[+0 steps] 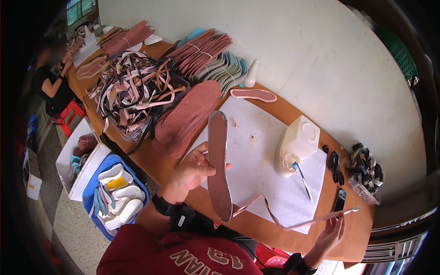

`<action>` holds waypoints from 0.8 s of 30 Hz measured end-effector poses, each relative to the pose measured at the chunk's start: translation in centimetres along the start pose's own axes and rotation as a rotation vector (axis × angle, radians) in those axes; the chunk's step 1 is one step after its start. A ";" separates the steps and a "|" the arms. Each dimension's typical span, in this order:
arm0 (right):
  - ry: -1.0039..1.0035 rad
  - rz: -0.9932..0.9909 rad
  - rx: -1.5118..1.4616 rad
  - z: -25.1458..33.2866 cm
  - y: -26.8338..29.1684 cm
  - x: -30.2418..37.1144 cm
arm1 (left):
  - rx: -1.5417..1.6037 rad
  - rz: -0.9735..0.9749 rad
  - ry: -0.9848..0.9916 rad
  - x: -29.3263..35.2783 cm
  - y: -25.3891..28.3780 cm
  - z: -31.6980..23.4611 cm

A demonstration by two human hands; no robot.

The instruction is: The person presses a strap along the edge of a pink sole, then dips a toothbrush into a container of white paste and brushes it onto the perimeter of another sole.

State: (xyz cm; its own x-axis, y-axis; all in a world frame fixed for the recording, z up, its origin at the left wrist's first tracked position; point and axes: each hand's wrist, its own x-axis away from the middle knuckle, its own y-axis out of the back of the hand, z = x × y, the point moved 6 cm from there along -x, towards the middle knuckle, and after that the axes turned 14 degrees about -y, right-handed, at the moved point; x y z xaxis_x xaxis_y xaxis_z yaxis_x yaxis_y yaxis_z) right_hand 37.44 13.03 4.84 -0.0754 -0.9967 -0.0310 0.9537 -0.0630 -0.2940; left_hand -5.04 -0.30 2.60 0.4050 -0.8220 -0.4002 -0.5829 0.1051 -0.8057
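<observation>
My left hand (pixel 191 172) grips a reddish-brown insole (pixel 218 160) at its middle, thumb on the face, holding it upright above the table. A thin pale edging runs along the insole's rim. From its lower end a narrow pinkish strip (pixel 302 225) trails right in a loose zigzag. My right hand (pixel 330 234), at the table's right, pinches that strip near its free end. Between the hands lies a white sheet (pixel 256 178). A translucent white jug (pixel 300 137) stands on it, with a blue-and-white brush (pixel 303 181) leaning from its opening.
A heap of strips (pixel 133 87) and stacked reddish insoles (pixel 188 119) cover the table's left. An edged insole (pixel 253 95) and a white cone (pixel 250 73) lie behind the sheet. Scissors (pixel 336 167) and a tub of scraps (pixel 365 169) sit right. A blue bin (pixel 141 176) stands left; another person (pixel 50 87) sits beyond.
</observation>
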 end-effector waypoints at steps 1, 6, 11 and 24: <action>-0.022 -0.060 0.111 -1.1 2.1 -0.2 | -0.016 -0.056 0.009 0.1 -0.1 -0.1; -0.279 -0.278 0.658 -4.7 7.0 -0.4 | -0.152 -0.134 0.047 0.2 1.4 0.6; 0.444 0.085 1.279 -2.7 -5.5 3.7 | -0.246 -0.201 0.030 0.0 1.0 0.1; 0.247 0.672 0.794 -9.7 -20.5 8.0 | -0.443 -0.303 -0.019 1.8 1.9 -0.5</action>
State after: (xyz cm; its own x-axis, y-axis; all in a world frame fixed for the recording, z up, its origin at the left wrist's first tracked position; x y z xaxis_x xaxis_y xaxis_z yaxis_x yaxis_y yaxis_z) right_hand 14.47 6.81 1.31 0.5642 -0.8072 -0.1735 0.7312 0.3909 0.5590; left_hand -5.78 -1.86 0.52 0.6115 -0.7681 -0.1897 -0.6775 -0.3845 -0.6270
